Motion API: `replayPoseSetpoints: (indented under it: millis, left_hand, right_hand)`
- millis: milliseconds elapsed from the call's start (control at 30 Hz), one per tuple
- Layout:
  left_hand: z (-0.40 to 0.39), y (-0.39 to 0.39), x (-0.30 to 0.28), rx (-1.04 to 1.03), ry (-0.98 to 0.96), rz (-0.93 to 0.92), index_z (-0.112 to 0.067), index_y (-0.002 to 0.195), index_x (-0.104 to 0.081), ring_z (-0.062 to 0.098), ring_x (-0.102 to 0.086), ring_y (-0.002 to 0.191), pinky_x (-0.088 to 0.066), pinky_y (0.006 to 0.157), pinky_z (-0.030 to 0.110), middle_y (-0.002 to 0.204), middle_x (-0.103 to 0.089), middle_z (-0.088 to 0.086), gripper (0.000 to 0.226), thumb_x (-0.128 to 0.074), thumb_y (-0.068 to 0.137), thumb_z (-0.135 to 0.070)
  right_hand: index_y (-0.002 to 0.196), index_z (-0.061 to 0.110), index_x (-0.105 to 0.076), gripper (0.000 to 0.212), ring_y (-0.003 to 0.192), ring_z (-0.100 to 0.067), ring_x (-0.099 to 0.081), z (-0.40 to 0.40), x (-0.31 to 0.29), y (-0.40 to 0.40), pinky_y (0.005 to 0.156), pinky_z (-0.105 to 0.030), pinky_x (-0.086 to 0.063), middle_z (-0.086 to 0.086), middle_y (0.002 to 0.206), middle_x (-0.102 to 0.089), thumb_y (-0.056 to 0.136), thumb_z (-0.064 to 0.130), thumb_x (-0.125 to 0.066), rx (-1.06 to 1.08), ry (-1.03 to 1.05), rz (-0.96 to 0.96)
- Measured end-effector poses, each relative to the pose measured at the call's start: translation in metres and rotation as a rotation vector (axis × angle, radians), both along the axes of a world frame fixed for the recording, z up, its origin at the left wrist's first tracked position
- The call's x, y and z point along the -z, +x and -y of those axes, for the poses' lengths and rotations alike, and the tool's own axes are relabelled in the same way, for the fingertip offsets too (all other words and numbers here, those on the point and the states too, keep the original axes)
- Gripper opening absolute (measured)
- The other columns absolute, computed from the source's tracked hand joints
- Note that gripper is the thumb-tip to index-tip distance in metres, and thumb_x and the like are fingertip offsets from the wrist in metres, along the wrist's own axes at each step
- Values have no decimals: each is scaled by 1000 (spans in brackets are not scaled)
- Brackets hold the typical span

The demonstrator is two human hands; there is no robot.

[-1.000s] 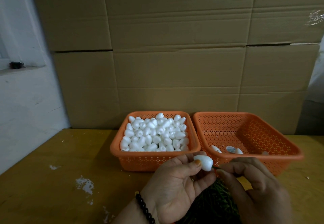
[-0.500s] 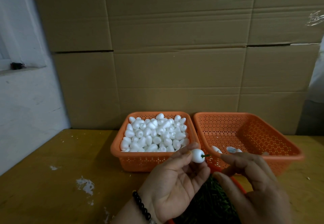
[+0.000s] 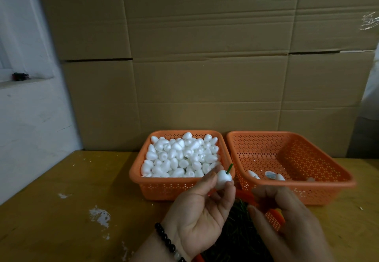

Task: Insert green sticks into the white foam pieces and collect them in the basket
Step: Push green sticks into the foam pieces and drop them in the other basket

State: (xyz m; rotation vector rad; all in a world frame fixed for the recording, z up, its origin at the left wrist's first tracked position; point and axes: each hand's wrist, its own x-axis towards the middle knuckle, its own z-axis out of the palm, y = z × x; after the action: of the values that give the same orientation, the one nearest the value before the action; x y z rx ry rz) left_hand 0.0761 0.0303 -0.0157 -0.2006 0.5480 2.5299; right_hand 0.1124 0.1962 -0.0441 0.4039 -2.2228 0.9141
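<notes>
On the far left, a pale wall and a bare stretch of yellow tabletop (image 3: 61, 190) w/ white flecks. Next, the left orange basket (image 3: 143, 186) sits heaped w/ plain white foam pieces (image 3: 180, 157), none w/ sticks that I can see.

In front of its right corner, the left hand (image 3: 202, 208) is raised, palm up, thumb and fingertips pinching one foam piece (image 3: 223, 179). A green stick (image 3: 229, 168) is seated in it, free end pointing up and slightly right, so the long axis runs near vertical, tilted toward the right-hand basket.

Below, btwn the hands, a dark pile of green sticks (image 3: 240, 237) in a low orange tray; only part shows.

The right hand (image 3: 287, 220) hangs lower, fingers loosely curled, apart from the left. It's blurred, so I can't tell if it holds anything.

Rightmost, the collection basket (image 3: 320, 188) touches the supply basket side by side and holds only a few finished pieces (image 3: 266, 175) near its front wall.

Key relation: the collection basket lies right and slightly beyond the held piece, and the left hand, already holding it, is the nearer one. Likely next step is a short carry rightward over the rim and a drop.

Vs half a sec ago: the foam piece is higher, the stick has swung from sideways to upward, and the right hand has pulled back from the stick and dropped toward the pile.
</notes>
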Motion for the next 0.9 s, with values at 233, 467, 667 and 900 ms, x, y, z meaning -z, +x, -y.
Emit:
replayPoseSetpoints:
  millis: [233,467,667,900]
  left_hand:
    - [-1,-1,0,-50,-23,0,9,111,-67,26,-63,85,-60,57,36,116,-65,22,38,-67,73,4]
    - [-1,1,-1,-68,-74,-66,12,99,-70,27,-67,79,-60,59,34,106,-69,23,31,-61,69,13]
    - [-5,4,-4,-120,-165,-77,8,75,-75,22,-68,64,-59,53,32,80,-68,19,15,-65,79,-2]
    - [-5,6,-4,-143,-269,-105,6,92,-73,21,-67,62,-57,52,30,79,-66,20,19,-64,85,-9]
  right_hand:
    - [87,35,-59,52,79,6,-59,0,-1,0,72,-2,-41,15,82,-62,57,3,-86,-11,-5,10]
    - [86,35,-59,52,78,4,-60,1,0,-1,73,-6,-44,15,85,-63,57,1,-86,-19,-13,6]
    - [85,37,-59,51,79,5,-60,0,2,-1,74,-4,-43,14,94,-65,58,4,-86,-16,-9,19]
    - [89,35,-60,49,76,3,-62,-1,3,-2,73,-13,-47,16,88,-64,61,3,-84,-11,0,8]
